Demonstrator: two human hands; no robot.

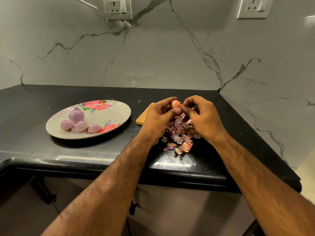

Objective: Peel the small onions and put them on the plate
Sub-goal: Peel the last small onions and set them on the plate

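- Pinching small orange-skinned onion (175, 104) in left hand (157, 117), nipping its papery skin with right hand (203, 116).
- Likely light, slippery once bare; best held by the ends.

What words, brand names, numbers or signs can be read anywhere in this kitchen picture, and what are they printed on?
None: no readable text shows anywhere.
On the flowered plate: only painted roses and swirls, no lettering.
On the left wall socket and the right wall socket: no marking legible; any would be too small to read.
On the wooden board, the small onion and the onion skins: nothing written.
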